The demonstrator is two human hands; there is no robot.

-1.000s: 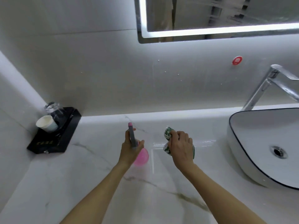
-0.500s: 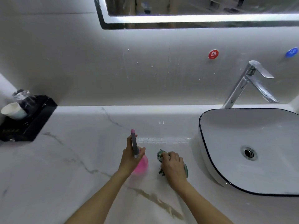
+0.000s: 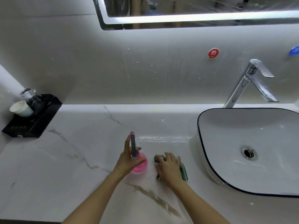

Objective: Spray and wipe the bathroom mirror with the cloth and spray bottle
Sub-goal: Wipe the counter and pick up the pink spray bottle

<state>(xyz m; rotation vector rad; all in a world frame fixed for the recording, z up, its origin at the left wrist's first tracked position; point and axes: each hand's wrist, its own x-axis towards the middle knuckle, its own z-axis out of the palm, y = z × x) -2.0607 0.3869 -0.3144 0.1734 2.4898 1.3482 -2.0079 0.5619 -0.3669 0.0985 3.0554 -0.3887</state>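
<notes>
- Head view: the left hand grips the spray bottle, fingers and thumb curled round its grey neck; the pink body stands upright at the front middle of the marble bench, the pink-tipped nozzle pointing away from the person.
- The right hand lies palm down on the cloth, fingers loosely bent over it and pressing it to the bench; the green and white cloth is bunched just right of the bottle, between the bottle and the basin.
- The mirror hangs on the wall above, only its lower lit edge in sight, with droplets and streaks on the glass.
- The tap rises behind the basin; a red sticker and a blue sticker sit on the wall above it.
- At far left a black tray carries a paper cup and a glass, both well apart from the hands.
</notes>
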